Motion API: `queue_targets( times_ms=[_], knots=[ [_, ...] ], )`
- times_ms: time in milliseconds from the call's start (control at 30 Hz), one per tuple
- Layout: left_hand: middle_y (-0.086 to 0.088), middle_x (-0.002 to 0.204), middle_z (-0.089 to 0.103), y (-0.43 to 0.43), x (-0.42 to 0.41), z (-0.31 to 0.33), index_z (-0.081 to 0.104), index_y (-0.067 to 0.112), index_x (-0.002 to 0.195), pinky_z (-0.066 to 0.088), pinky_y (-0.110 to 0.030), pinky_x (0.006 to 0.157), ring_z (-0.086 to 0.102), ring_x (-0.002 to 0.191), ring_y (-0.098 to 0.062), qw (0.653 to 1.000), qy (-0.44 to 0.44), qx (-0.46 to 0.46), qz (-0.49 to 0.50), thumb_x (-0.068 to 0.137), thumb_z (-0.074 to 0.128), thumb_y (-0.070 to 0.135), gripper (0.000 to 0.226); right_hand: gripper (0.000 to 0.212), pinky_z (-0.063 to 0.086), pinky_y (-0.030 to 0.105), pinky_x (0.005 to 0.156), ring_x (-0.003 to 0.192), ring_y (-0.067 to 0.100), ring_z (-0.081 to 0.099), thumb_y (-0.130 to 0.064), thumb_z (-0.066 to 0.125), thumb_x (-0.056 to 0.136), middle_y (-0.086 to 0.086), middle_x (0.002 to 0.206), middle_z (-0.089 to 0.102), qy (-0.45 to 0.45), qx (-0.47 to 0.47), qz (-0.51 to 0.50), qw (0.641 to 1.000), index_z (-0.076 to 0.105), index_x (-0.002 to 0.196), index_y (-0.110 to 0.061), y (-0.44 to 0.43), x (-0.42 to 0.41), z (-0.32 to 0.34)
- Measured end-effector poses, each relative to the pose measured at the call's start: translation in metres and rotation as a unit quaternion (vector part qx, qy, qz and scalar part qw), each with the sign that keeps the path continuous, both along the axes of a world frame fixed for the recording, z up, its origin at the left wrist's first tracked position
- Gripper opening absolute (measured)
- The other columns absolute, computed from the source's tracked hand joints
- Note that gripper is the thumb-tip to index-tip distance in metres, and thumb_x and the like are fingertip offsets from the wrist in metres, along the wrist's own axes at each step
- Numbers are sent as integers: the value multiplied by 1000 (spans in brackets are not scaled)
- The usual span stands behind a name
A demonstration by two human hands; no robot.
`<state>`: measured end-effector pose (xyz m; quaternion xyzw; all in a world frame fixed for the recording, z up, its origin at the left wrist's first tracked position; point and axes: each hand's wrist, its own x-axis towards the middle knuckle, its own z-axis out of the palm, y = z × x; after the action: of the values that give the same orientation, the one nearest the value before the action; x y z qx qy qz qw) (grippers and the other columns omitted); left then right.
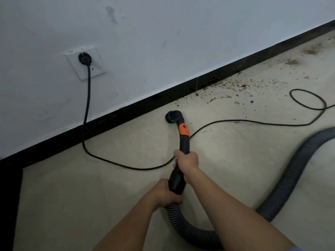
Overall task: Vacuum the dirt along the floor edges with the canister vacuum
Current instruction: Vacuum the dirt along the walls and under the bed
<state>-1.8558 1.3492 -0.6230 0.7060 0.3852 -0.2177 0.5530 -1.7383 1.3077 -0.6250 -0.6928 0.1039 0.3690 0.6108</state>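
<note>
Close to the wall edge of the floor [72, 178], the round black nozzle [173, 116] of the vacuum wand [184, 140] sits just short of the black skirting board [126, 109]. It looks pressed to the floor, though the angle makes that hard to confirm. Both hands are wrapped round the tool. The right hand [186, 160] grips the wand below its orange collar, and the left hand [166, 193] grips the black cuff where the ribbed hose [290, 178] joins. The canister itself is out of view. Dirt [226, 86] lies scattered along the same edge further to the right, thickest against the skirting and well apart from the nozzle. The power cord [126, 165] runs from the wall socket [85, 62] down across the floor and passes under the wand.

The wand is probably rigid and light, so the two-handed hold suits steering it. The hose is flexible and springy, and will likely drag and tug back as the nozzle slides right. The loose cord could snag the nozzle, so the nozzle wants lifting over it.
</note>
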Motion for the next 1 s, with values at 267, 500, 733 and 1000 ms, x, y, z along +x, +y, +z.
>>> queue_targets(
  times_ms=[267, 500, 733, 1000],
  knots=[
    [1, 81, 61, -8, 17, 14, 64, 11, 91, 53, -26, 71, 60, 78, -15, 995, -37, 33, -83, 68, 76, 3, 27, 21, 53, 32, 56, 52, 22, 58, -21, 70, 85, 10, 65, 59, 111, 112, -74, 985, 58, 94, -6, -45, 25, 28],
    [-6, 102, 63, -54, 66, 23, 61, 11, 110, 53, -29, 77, 62, 95, -22, 970, -71, 54, -224, 70, 77, 12, 43, 18, 45, 23, 46, 41, 15, 48, -16, 63, 88, 1, 55, 51, 90, 134, -302, 939, 51, 75, -12, -134, 83, 31],
    [-3, 104, 58, -57, 69, 31, 54, 12, 117, 46, -25, 71, 58, 94, -20, 980, -104, 55, -158, 75, 74, 17, 47, 17, 43, 23, 45, 44, 15, 45, -16, 60, 93, 1, 60, 49, 87, 100, -288, 949, 51, 80, -11, -124, 103, 40],
    [-5, 106, 63, -12, 16, 19, 58, 12, 115, 55, -31, 82, 62, 95, -20, 990, -9, 54, -127, 66, 81, 14, 54, 14, 45, 25, 42, 38, 18, 46, -13, 63, 87, 7, 56, 51, 84, 75, -185, 976, 51, 83, -8, -50, 50, 24]
  ],
)
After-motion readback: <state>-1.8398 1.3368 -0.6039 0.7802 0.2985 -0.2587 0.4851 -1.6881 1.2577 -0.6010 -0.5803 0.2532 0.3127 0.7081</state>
